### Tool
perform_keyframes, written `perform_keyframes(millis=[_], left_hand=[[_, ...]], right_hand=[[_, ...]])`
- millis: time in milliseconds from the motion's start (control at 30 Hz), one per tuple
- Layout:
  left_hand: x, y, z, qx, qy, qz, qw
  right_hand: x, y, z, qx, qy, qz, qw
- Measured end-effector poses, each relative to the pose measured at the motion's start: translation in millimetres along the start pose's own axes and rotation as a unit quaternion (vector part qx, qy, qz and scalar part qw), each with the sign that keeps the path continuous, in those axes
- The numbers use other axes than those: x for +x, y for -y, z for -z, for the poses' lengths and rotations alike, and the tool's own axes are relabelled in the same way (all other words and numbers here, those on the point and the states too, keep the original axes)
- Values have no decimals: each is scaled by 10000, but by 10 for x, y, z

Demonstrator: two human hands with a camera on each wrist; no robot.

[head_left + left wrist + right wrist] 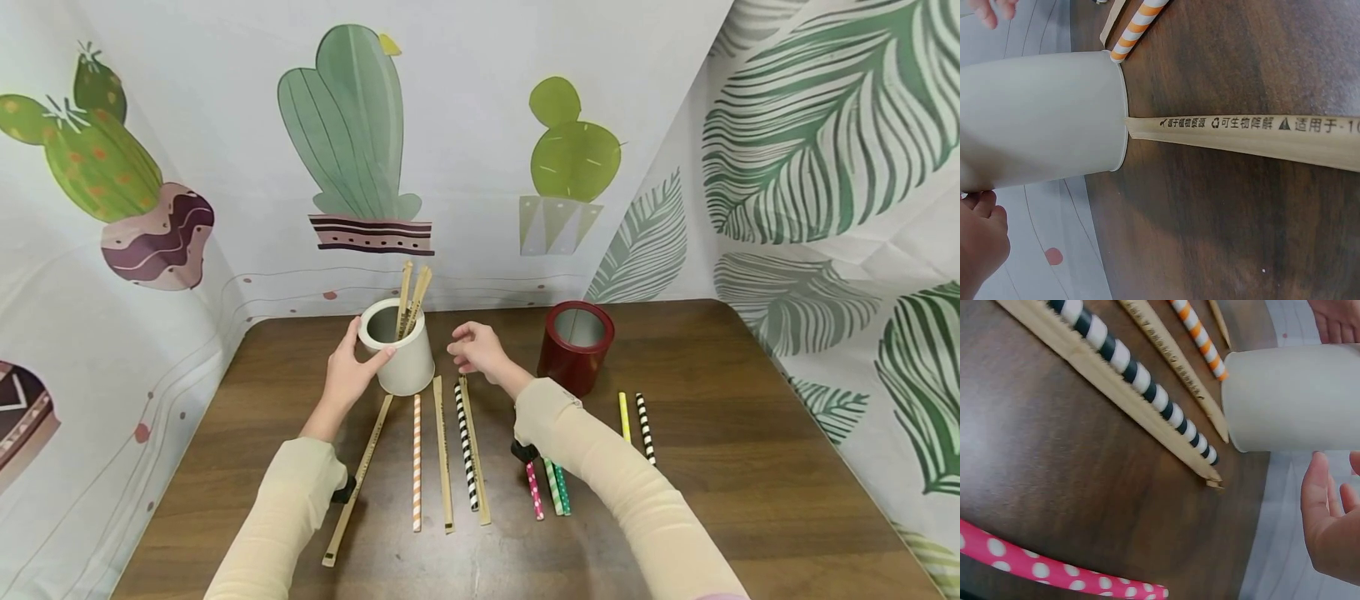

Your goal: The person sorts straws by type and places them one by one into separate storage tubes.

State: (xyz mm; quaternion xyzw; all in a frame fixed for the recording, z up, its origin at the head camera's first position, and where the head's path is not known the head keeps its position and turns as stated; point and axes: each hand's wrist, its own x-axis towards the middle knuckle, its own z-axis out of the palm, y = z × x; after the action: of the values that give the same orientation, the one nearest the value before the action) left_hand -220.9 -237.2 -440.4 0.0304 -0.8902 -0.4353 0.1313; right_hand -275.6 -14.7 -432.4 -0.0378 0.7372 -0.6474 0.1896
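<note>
Tabletop [795, 500]: left hand [350, 371] grips white can [407, 371], right hand [480, 348] relaxed; head view alone shows red can [572, 360].

The white can [408, 368] looks smooth and matt, the wood-grain table [247, 425] glossy.

The head view looks forward and down from the near side of the wooden table [247, 400], the farthest back and widest, facing the cactus-print backdrop [480, 150]. The left wrist view looks from close by, turned sideways so that the white canister's [1047, 119] base points right; the right wrist view, also close, is turned the opposite way, base pointing left. All three share that canister and the orange-striped paper straw [1200, 337]; head and right wrist share the pink polka-dot straw [1066, 572].
</note>
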Motion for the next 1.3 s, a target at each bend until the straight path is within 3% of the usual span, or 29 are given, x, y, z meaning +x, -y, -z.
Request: perform_keyframes(millis=[267, 600, 900, 1133, 1300], left_hand=[[0, 1, -2, -24, 41, 45, 10000], [-7, -3, 0, -52, 20, 21, 10000], [-2, 10, -7, -10, -16, -35, 10000], [1, 20, -5, -53, 35, 14, 10000], [1, 17, -2, -69, 72, 29, 9999]], right_hand=[[-13, -186, 48, -80, 166, -340, 9993], [-59, -365, 67, -451, 204, -474, 9977], [-96, -591, 48, -1092, 147, -331, 9934], [-149, -652, 23, -1497, 166, -120, 9885], [-145, -689, 8, -2139, 16, 112, 9768]])
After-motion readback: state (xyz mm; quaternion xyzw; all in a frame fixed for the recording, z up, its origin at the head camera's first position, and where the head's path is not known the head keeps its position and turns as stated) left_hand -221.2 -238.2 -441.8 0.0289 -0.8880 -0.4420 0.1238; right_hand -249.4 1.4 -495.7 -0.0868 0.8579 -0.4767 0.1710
